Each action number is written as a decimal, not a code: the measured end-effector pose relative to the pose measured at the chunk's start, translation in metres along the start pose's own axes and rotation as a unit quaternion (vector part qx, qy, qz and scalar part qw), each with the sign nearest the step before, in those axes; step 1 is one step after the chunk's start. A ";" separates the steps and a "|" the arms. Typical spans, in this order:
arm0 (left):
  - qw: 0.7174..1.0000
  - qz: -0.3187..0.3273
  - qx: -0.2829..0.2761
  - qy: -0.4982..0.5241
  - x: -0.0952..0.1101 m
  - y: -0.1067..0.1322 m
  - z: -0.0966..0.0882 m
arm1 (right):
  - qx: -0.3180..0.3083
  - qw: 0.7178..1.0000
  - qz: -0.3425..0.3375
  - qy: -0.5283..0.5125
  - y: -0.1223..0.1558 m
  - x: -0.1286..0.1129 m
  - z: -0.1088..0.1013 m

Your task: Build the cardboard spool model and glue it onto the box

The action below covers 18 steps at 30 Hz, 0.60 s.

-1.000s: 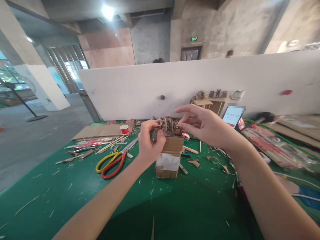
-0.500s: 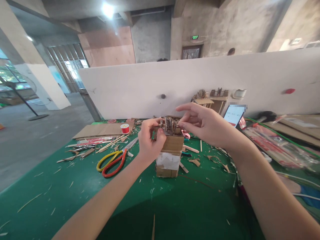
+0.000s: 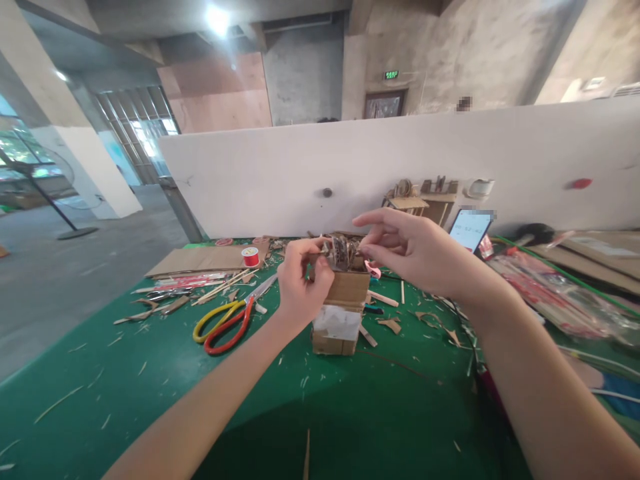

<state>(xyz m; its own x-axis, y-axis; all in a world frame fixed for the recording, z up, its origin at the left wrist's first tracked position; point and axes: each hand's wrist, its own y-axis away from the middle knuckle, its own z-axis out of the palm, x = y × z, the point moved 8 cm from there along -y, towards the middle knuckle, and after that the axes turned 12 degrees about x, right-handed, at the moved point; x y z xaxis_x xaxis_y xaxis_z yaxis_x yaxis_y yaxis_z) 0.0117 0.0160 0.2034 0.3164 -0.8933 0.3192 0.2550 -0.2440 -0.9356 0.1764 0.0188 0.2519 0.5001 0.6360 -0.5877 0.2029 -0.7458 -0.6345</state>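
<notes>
A small cardboard box (image 3: 345,313) stands on the green table (image 3: 150,400), with a white label on its front and a cluster of small brown cardboard pieces (image 3: 341,251) poking out of its top. My left hand (image 3: 301,287) is curled against the box's upper left side, thumb and fingers pinched at the pieces. My right hand (image 3: 405,250) reaches in from the right, thumb and forefinger pinching the same cluster while the other fingers spread above it.
Yellow and red scissors (image 3: 225,323) lie left of the box, beside sticks, a cardboard sheet (image 3: 200,260) and a red thread spool (image 3: 249,257). A phone (image 3: 470,230) leans at the back right near small cardboard models (image 3: 420,200). A white partition (image 3: 280,180) backs the table. Plastic-wrapped material (image 3: 550,293) lies right.
Both hands have stayed at the top of the box, with only small shifts of the fingers on the cardboard pieces. The box has not moved.
</notes>
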 end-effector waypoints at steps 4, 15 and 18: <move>1.000 0.009 0.013 0.011 0.004 -0.001 -0.001 | 0.001 1.000 0.003 -0.003 0.000 0.001 0.000; 0.983 -0.076 -0.036 0.162 -0.006 0.002 0.008 | -0.013 1.000 0.009 -0.022 0.002 0.001 -0.006; 0.982 -0.083 -0.030 0.164 -0.008 0.000 0.007 | -0.010 0.999 0.016 -0.027 0.002 0.002 -0.007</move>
<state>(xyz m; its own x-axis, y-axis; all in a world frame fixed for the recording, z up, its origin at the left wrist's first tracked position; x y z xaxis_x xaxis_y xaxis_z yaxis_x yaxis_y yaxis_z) 0.0160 0.0263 0.2016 -0.0391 -0.9101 0.4126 0.2202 -0.4106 -0.8848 0.1838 0.0166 0.2533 0.4599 0.6208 -0.6349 0.2046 -0.7699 -0.6045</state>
